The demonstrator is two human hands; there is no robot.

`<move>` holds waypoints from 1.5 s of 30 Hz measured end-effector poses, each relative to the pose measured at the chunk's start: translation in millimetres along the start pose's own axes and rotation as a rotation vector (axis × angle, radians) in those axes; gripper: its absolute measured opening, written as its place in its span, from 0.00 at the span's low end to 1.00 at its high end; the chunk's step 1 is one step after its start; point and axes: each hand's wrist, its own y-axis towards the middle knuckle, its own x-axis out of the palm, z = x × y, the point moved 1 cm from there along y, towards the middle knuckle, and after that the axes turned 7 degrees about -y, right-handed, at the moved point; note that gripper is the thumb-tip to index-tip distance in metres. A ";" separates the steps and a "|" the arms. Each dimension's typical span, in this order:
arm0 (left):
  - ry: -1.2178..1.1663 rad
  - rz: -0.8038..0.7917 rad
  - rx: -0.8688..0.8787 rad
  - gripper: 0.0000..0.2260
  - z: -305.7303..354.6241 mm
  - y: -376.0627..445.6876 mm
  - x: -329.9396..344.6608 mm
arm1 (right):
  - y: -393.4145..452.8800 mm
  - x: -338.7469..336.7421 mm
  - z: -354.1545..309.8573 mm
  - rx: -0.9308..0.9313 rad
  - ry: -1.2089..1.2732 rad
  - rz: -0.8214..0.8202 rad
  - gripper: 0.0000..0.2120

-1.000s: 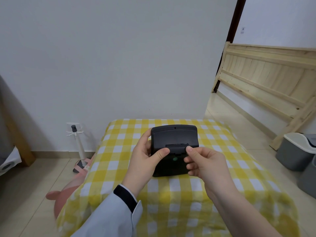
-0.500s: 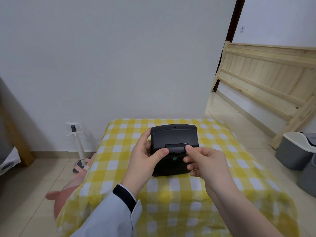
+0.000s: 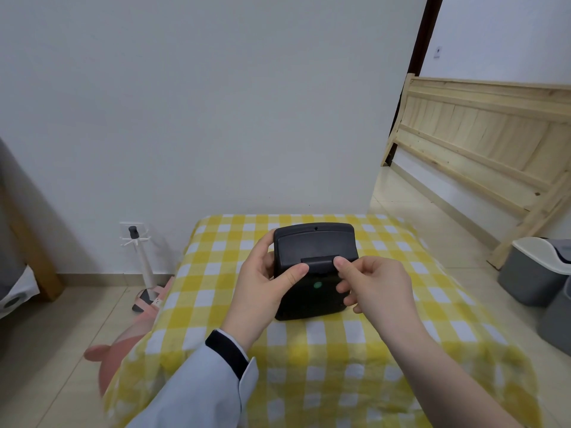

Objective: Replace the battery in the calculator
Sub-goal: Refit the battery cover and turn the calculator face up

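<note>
Pale sleeve (image 3: 197, 393) low left. Left hand (image 3: 262, 288) wraps the calculator (image 3: 312, 242) from its left edge, thumb across the back. Right hand (image 3: 374, 285) pinches at the small battery cover (image 3: 316, 261), thumb tip on its right end. Calculator held back-side up, over the yellow-checked surface (image 3: 401, 350). Green dot on the casing below the cover. Beyond: white wall, wooden bed frame (image 3: 482, 134) right.
</note>
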 end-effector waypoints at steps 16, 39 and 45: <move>-0.038 0.007 -0.026 0.21 -3.8 10.4 0.8 | 12.2 8.0 20.7 -0.194 -0.084 -0.040 0.33; 0.018 -0.036 -0.025 0.20 -3.9 15.9 0.4 | 17.8 27.1 23.4 -0.168 0.062 -0.020 0.21; 0.012 -0.030 -0.025 0.20 -3.1 16.1 0.7 | 16.3 27.0 20.9 -0.161 0.041 -0.026 0.27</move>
